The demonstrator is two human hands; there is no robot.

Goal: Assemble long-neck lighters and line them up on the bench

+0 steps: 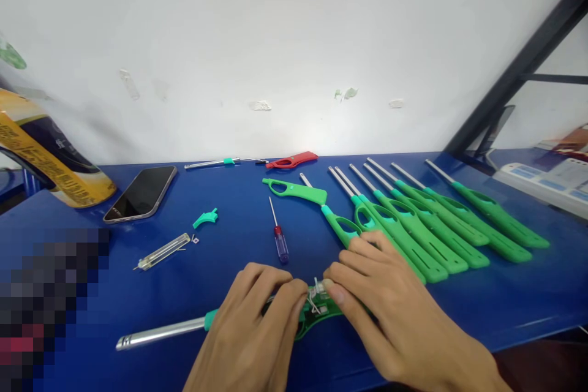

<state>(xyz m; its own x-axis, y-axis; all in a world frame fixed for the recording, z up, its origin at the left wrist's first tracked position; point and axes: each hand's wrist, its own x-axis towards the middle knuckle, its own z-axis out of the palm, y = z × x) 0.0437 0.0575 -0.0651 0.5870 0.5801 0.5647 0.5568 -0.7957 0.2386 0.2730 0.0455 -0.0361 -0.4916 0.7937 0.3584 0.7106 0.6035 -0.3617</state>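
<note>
Near the table's front edge lies a green gas lighter (pixel 301 334) with its shell open, its metal tube (pixel 160 334) pointing left. White wires and small clear parts (pixel 318 294) show in the gap between my hands. My left hand (pixel 250 318) is closed over the middle of the lighter, thumb and forefinger pressed together beside the wires. My right hand (pixel 381 300) is closed on the handle end, its thumb and fingers at the clear part. What lies beneath both palms is hidden. Beyond them rests a screwdriver (pixel 280 245) with a red and purple handle.
Several green lighters (pixel 418 229) lie side by side at right. A loose green shell half (pixel 296 191), red shell (pixel 293 160) and tube with wires (pixel 211 163) lie behind. Leftward are a trigger (pixel 205 218), clear tank (pixel 164 251), phone (pixel 141 193) and yellow bottle (pixel 55 150).
</note>
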